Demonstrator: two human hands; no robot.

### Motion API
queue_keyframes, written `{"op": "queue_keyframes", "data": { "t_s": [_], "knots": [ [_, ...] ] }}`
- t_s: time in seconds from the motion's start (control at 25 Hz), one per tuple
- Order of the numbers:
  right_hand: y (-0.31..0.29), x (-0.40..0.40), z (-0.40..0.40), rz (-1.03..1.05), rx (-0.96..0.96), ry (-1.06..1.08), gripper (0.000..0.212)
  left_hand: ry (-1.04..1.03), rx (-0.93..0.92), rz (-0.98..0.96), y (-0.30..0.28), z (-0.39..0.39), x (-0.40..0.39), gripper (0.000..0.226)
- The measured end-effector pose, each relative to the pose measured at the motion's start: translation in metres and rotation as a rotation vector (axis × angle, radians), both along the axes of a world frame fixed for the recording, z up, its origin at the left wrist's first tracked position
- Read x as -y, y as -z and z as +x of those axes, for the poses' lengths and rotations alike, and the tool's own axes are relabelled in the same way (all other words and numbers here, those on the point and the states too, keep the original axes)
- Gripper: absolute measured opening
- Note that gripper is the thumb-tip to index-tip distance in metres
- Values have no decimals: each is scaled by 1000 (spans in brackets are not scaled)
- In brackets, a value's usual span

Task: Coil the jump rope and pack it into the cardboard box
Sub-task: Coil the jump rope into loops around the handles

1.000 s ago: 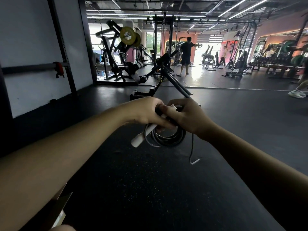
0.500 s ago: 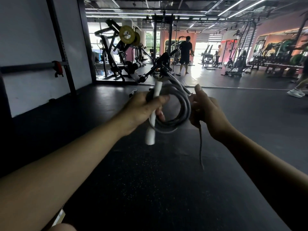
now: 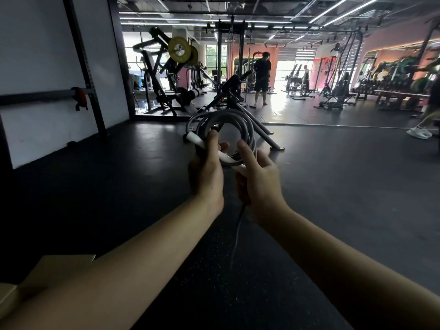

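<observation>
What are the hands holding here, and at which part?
Both hold the coiled jump rope. The left hand grips the white handle laid across the coil's lower edge; the right hand grips that edge beside it, a loose tail hanging below.

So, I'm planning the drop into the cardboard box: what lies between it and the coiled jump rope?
In the head view, the person's left forearm crosses above bare dark floor between cardboard box and jump rope.

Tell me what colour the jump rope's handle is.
White, on a grey coiled jump rope; the handle shows best in the head view.
</observation>
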State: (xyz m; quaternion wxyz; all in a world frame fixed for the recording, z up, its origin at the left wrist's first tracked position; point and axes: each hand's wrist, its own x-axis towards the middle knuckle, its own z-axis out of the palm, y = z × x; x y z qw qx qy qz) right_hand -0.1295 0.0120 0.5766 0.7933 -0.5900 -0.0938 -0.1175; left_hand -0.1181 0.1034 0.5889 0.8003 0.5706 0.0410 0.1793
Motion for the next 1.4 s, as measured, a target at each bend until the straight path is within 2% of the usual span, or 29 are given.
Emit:
{"op": "queue_keyframes", "data": {
  "t_s": [0.12,0.24,0.36,0.48,0.56,0.68,0.76,0.88,0.96,1.08,1.16,1.24,1.32,1.4],
  "knots": [
    [-3,9,5,-88,32,-10,21,97,10,167,10,5,-20,29],
    [-13,21,9,-262,85,-42,25,338,69,235,7,10,-50,29],
    [-27,29,15,-424,76,-64,25,481,148,430,-12,19,-80,48],
    [-44,41,21,-535,85,-79,21,658,144,644,-40,21,-99,91],
    [-56,50,23,-674,142,-69,20,628,152,762,-59,21,-105,98],
    [-67,54,27,-1105,308,3,21,477,279,1107,-81,19,-99,100],
    [-71,50,27,-1336,409,19,20,485,311,1327,-86,13,-83,109],
    [-77,44,24,-1449,432,22,19,532,294,1463,-68,12,-55,124],
    [-77,45,21,-1433,413,7,23,493,260,1449,-53,15,-47,128],
    [-69,47,16,-1332,331,-74,17,455,250,1417,-43,16,-47,114],
    [-62,49,11,-1123,293,-175,13,475,273,1346,-40,17,-50,106],
    [-57,59,10,-853,229,-217,34,473,266,1257,-41,16,-56,92],
    [-55,75,14,-699,160,-150,50,453,241,1033,-41,14,-63,64],
    [-53,88,20,-630,126,-72,53,396,220,711,-37,11,-65,43]
  ]
}}
